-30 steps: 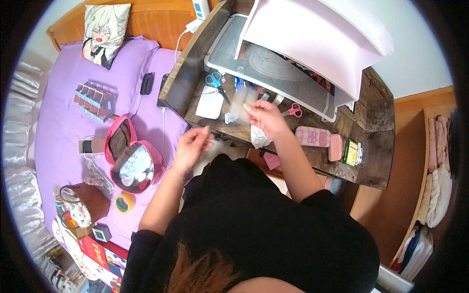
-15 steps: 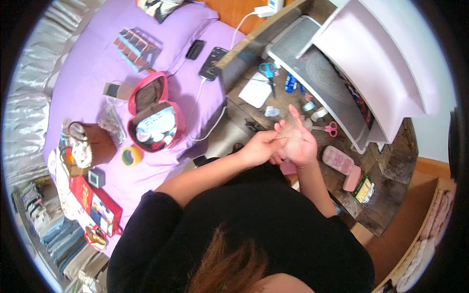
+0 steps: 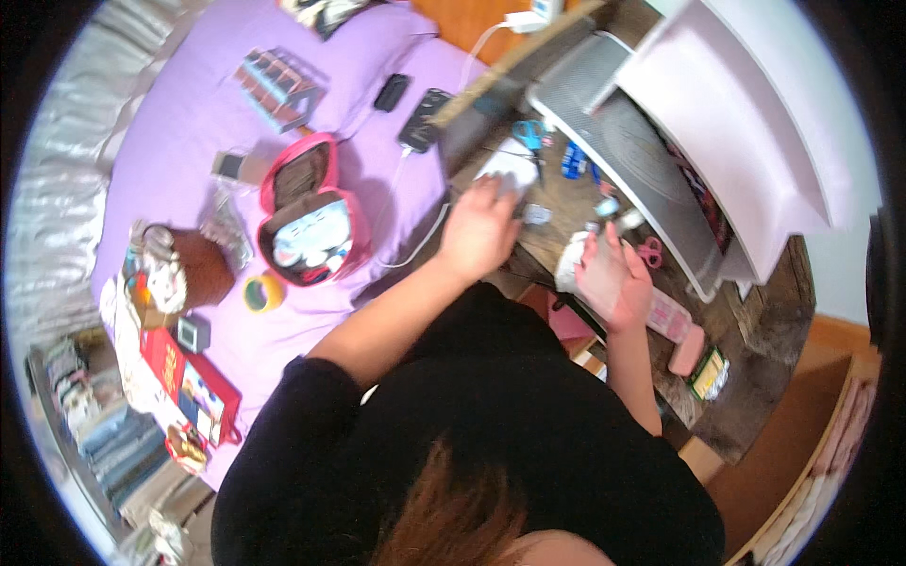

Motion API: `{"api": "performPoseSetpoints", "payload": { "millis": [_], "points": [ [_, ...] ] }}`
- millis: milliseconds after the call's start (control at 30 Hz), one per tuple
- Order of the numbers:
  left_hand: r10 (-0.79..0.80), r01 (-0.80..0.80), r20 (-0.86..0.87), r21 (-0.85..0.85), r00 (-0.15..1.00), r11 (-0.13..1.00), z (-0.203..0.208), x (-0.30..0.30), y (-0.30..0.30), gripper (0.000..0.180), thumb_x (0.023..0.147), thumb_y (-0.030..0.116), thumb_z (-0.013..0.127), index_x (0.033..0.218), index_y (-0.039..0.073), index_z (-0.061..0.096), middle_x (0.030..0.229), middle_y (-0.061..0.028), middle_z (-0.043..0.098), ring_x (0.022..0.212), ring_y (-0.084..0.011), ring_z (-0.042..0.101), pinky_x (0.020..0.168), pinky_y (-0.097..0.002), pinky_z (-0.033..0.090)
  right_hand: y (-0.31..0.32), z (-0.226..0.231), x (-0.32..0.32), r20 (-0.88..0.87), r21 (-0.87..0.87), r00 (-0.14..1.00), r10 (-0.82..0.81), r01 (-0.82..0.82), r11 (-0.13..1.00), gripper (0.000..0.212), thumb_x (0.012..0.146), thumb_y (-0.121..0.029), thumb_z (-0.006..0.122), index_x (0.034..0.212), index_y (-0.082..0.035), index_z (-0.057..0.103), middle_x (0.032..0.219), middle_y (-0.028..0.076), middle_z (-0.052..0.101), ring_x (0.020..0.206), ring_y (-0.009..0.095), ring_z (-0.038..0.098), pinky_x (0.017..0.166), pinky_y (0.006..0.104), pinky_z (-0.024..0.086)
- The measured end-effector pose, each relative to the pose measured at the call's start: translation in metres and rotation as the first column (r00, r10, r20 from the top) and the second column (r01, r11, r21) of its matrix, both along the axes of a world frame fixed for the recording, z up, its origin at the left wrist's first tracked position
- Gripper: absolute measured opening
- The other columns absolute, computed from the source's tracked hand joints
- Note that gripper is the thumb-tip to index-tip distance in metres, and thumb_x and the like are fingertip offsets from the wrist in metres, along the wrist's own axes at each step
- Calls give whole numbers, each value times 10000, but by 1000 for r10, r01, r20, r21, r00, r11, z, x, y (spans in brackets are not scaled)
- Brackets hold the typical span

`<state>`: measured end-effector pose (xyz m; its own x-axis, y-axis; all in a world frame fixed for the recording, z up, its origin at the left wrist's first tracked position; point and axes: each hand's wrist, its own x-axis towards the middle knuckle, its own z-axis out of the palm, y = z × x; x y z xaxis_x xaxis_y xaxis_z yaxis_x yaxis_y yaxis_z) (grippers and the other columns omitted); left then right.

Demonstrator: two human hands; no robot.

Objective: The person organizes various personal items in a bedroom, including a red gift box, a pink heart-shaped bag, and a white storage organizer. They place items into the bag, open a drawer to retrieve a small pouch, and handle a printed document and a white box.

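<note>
My left hand (image 3: 479,231) reaches forward over the dark wooden desk, slightly blurred. Its fingers are stretched out, with the tips over the near edge of a white sheet or pad (image 3: 514,168); no held thing shows. My right hand (image 3: 618,288) is turned palm up with its fingers extended. A pale patch shows on its palm, too blurred to tell whether the mesh-like piece lies there. Beside that hand is a white bunched thing (image 3: 569,259). Blue-handled scissors (image 3: 528,135) lie past the sheet, and pink-handled scissors (image 3: 650,251) beyond my right hand.
A grey mesh stand (image 3: 623,141) and white shelf (image 3: 727,104) rise at the desk's back. A pink patterned case (image 3: 668,316) and pink box (image 3: 687,350) lie at right. On the purple bed (image 3: 401,208) are an open pink case (image 3: 354,236), yellow tape roll (image 3: 263,293) and phone (image 3: 425,120).
My left hand has left the right palm and moved forward and left to the white sheet. My right hand has shifted slightly right and nearer; the view has shifted a little.
</note>
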<state>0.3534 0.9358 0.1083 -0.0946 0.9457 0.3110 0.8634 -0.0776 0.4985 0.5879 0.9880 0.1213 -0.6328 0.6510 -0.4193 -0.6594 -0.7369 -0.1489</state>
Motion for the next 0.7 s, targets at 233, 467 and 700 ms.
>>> {"api": "performPoseSetpoints", "payload": {
  "millis": [233, 467, 700],
  "points": [
    [150, -154, -228, 1, 962, 988, -30, -7, 17, 282, 710, 127, 513, 969, 28, 565, 1106, -184, 534, 1044, -341, 502, 876, -427, 402, -2, 3, -12, -70, -44, 987, 148, -151, 988, 506, 807, -227, 460, 1301, -146, 385, 1204, 166, 456, 1027, 261, 499, 879, 452, 373],
    [137, -101, -185, 194, 973, 976, -14, -13, 16, 209, 698, 115, 498, 883, 54, 573, 898, -98, 584, 961, -268, 530, 842, -372, 405, 5, 3, -28, -22, 6, 958, 285, -285, 959, 490, 859, -240, 436, 1335, -174, 341, 1205, 140, 468, 1094, 263, 476, 957, 506, 306],
    [39, -46, 55, 144, 998, 989, -26, -19, 9, 213, 696, 83, 509, 895, 23, 553, 864, -145, 588, 850, -288, 568, 751, -387, 458, 9, -6, -45, 121, -74, 958, 260, -252, 965, 415, 864, -298, 471, 1233, -115, 425, 1089, 153, 527, 972, 290, 544, 848, 500, 403]
  ]
}}
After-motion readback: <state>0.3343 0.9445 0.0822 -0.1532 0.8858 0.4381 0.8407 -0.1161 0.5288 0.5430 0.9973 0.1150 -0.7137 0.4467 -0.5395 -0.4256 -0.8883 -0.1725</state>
